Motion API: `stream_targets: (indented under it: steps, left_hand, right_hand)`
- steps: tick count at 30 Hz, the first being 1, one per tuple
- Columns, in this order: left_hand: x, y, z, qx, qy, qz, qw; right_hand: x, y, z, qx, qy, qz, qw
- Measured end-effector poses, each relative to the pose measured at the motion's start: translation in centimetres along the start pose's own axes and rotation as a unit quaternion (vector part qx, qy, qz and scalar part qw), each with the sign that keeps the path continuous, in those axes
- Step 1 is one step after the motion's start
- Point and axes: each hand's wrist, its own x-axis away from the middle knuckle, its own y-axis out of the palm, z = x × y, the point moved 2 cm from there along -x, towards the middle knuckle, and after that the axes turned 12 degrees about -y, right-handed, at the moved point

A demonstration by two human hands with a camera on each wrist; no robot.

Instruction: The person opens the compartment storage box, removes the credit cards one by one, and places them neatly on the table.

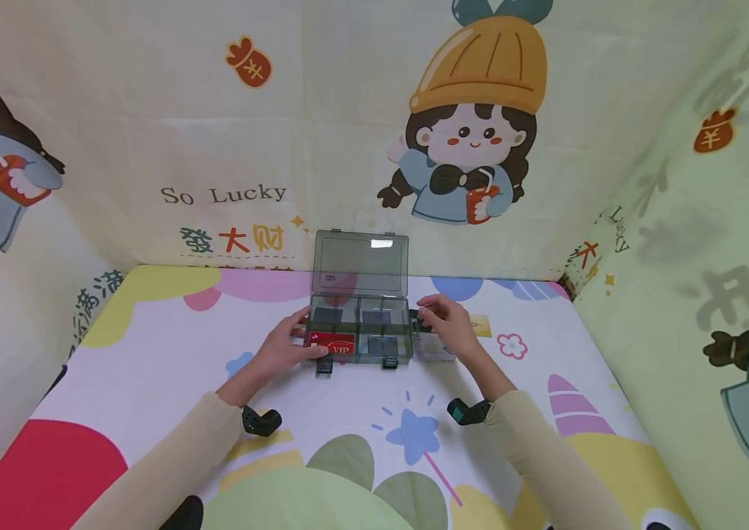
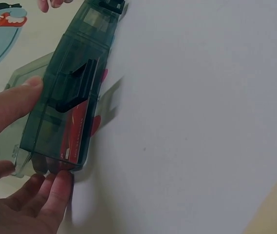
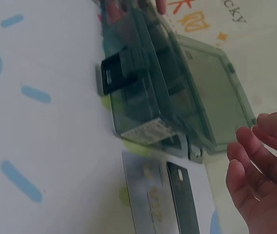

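A translucent grey-green plastic box (image 1: 359,355) with compartments stands on the table, its lid (image 1: 361,258) raised at the back. My left hand (image 1: 285,346) grips the box's left end, thumb over the top edge and fingers round the side. A red VIP card (image 1: 341,344) shows in the front left compartment. Just right of the box, my right hand (image 1: 449,324) hovers with loosely bent fingers and nothing between them. Close by it lie a silver VIP card (image 3: 145,195), a black card (image 3: 183,195) and a gold card (image 1: 481,325).
Two dark latches hang at the box's front, the left latch (image 1: 324,365) and the right latch (image 1: 390,362). A patterned cloth (image 1: 348,412) covers the table. Behind the box rises a printed curtain (image 1: 348,147).
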Motion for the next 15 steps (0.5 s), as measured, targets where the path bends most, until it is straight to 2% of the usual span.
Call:
stream_targets:
  steps: [15]
  left_hand:
    - [0.1,0.0,0.0,0.004,-0.003,0.004,1.0]
  right_hand:
    - [-0.4,2.9,-1.8,-0.037,-0.052,-0.039,0.997]
